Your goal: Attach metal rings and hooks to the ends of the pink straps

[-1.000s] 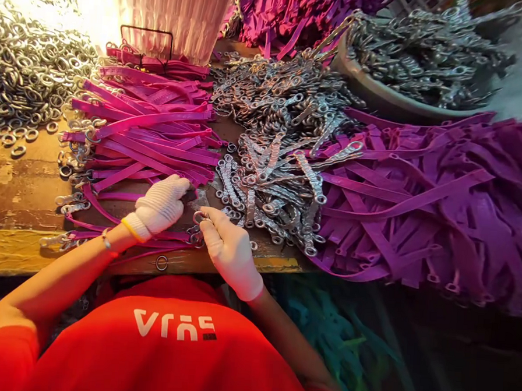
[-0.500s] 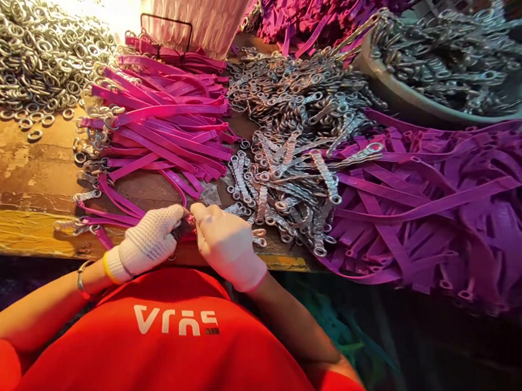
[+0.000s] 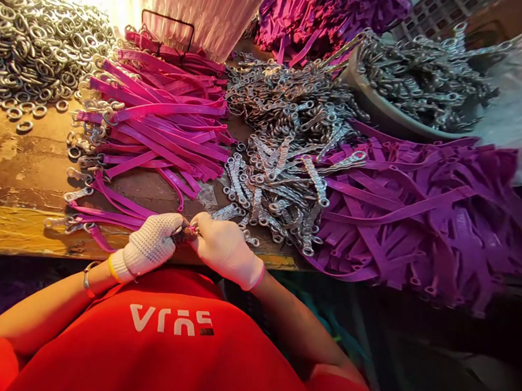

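My left hand (image 3: 151, 245), in a white dotted glove with darkened fingertips, is closed in a pinch at the table's front edge. Touching it, my right hand (image 3: 227, 249), in a plain white glove, is closed too. Between their fingertips shows a small bit of pink strap (image 3: 193, 229) with a glint of metal; the rest of it is hidden by the gloves. Pink straps with metal ends (image 3: 159, 129) lie in a pile beyond my left hand. Twisted metal links with eyelets (image 3: 283, 179) are heaped beyond my right hand.
Metal rings (image 3: 36, 49) are piled at the far left. Loose purple straps (image 3: 417, 215) spread over the right side, below a tub (image 3: 392, 112) of metal links. Behind stand a ribbed translucent container (image 3: 204, 17) and another strap pile (image 3: 322, 23). The table edge (image 3: 279, 262) is close to me.
Both hands stay together and have turned slightly, showing more of the dark left fingertips. The view has shifted a little, moving the right-hand piles leftward.
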`<action>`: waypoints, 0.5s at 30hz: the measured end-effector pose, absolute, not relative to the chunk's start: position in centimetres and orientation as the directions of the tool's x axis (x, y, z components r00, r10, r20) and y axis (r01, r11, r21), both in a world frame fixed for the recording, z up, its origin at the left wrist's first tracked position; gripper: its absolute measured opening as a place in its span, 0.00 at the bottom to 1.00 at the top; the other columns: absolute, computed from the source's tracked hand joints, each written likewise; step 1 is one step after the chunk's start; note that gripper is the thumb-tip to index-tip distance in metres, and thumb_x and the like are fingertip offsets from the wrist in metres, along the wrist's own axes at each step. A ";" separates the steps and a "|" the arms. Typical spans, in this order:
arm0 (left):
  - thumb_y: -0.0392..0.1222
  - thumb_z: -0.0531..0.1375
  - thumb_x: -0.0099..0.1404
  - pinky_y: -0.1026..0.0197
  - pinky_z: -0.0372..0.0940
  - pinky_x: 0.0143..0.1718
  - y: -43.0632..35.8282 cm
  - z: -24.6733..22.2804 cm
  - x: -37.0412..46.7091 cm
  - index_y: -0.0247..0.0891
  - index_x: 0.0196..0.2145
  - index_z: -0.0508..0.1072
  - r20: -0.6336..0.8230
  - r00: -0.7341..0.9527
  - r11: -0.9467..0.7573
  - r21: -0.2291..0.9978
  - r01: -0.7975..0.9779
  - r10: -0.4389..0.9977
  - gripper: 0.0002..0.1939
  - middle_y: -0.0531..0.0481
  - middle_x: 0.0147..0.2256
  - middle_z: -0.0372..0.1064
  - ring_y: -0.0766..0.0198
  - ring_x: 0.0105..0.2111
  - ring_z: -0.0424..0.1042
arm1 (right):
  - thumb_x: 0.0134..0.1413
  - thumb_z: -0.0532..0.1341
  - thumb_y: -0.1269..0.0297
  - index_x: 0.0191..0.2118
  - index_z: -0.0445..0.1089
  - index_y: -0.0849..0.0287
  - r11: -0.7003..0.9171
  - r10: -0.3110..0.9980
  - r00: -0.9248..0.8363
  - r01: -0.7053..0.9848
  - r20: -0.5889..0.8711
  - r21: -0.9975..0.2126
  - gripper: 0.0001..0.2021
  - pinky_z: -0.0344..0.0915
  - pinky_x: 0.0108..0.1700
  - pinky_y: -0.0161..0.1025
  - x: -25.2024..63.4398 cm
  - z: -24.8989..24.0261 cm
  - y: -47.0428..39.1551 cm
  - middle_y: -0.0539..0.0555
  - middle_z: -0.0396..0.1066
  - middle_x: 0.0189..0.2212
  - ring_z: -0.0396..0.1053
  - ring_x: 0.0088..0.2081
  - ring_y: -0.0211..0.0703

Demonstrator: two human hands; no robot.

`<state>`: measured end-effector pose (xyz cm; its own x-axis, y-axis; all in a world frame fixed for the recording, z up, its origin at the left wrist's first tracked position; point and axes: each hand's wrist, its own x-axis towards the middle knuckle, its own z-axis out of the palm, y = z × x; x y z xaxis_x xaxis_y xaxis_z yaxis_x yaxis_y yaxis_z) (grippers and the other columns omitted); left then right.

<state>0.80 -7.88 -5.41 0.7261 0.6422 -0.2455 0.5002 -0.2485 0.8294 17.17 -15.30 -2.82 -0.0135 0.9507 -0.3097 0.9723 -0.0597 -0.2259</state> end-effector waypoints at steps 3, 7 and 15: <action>0.29 0.53 0.59 0.64 0.57 0.32 -8.1 -6.0 1.0 0.37 0.30 0.72 -0.270 0.750 -0.312 0.786 0.534 0.603 0.10 0.49 0.29 0.73 0.62 0.29 0.68 | 0.63 0.58 0.63 0.43 0.68 0.63 0.053 0.954 -0.092 0.989 -0.284 -0.141 0.09 0.52 0.28 0.40 17.1 -3.6 -15.8 0.58 0.78 0.31 0.77 0.33 0.52; 0.29 0.52 0.60 0.62 0.59 0.32 -7.7 -6.3 1.7 0.37 0.30 0.73 -0.283 0.767 -0.321 0.785 0.530 0.575 0.11 0.47 0.30 0.74 0.61 0.30 0.70 | 0.65 0.55 0.62 0.42 0.68 0.64 0.116 0.951 -0.127 0.992 -0.282 -0.054 0.10 0.47 0.27 0.42 17.3 -4.0 -16.1 0.60 0.77 0.29 0.77 0.31 0.52; 0.43 0.59 0.66 0.68 0.60 0.24 -5.4 -3.2 -0.2 0.36 0.48 0.76 -0.309 0.651 0.129 0.942 0.310 0.693 0.15 0.52 0.24 0.71 0.67 0.22 0.66 | 0.66 0.58 0.51 0.40 0.73 0.57 0.005 0.921 -0.035 0.997 -0.389 -0.078 0.15 0.56 0.35 0.41 21.5 -0.1 -15.8 0.57 0.77 0.37 0.73 0.39 0.50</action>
